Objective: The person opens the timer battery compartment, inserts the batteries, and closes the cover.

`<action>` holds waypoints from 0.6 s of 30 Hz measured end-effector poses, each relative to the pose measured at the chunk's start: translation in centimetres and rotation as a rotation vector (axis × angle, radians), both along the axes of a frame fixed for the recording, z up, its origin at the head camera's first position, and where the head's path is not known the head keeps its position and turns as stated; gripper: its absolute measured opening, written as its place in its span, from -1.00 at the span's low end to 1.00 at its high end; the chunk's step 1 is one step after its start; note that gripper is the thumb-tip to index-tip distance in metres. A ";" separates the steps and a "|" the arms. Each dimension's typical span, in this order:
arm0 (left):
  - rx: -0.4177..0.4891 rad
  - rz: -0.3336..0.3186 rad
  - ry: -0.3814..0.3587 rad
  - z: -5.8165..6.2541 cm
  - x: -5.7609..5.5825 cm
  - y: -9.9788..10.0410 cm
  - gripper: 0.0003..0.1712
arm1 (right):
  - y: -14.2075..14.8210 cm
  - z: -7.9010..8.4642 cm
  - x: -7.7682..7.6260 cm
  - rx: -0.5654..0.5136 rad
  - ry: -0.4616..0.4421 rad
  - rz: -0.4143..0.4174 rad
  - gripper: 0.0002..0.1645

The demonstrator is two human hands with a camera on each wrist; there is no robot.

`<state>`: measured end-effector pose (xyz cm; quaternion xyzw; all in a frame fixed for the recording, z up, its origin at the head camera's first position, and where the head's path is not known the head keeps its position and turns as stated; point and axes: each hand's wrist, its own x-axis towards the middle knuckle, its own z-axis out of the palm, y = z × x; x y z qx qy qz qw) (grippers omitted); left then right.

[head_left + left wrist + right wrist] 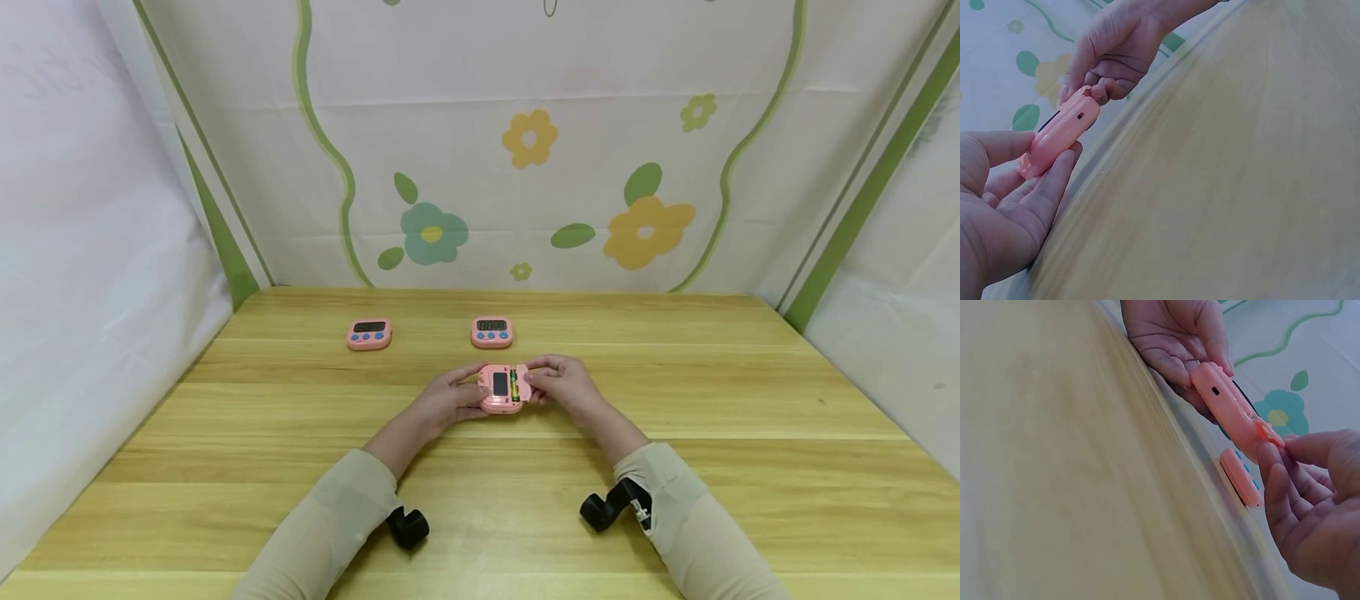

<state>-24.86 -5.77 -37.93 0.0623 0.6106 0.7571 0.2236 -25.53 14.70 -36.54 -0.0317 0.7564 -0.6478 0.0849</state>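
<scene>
A pink digital timer (495,404) is held back side up between the two hands, above the wooden table. My left hand (441,402) grips its left end, thumb on the upper face and fingers beneath. In its open battery slot lies a green and gold battery (514,386). At the timer's right end my right hand (572,390) pinches the small pink battery cover (1269,432) between thumb and fingers. The cover sits tilted at the timer's edge in the right wrist view. The timer's front is turned away from the head view.
Two more pink timers with blue buttons lie face up farther back, one timer (369,334) to the left and another timer (492,332) just behind the hands. A white flowered cloth (480,183) hangs behind the wooden table (480,517), with white side walls.
</scene>
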 end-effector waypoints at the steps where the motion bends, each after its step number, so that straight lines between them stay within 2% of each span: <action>1: -0.001 0.000 0.002 0.0 0.0 0.0 -0.41 | -0.1 0.0 0.0 0.015 0.011 0.002 -0.72; 11: 0.002 0.004 0.000 -0.2 0.0 -0.1 -0.42 | -1.2 0.4 0.7 0.059 0.042 -0.021 -0.75; 18: 0.008 0.002 -0.001 -0.1 0.0 -0.1 -0.41 | -1.7 0.5 1.1 0.140 0.109 -0.030 -0.77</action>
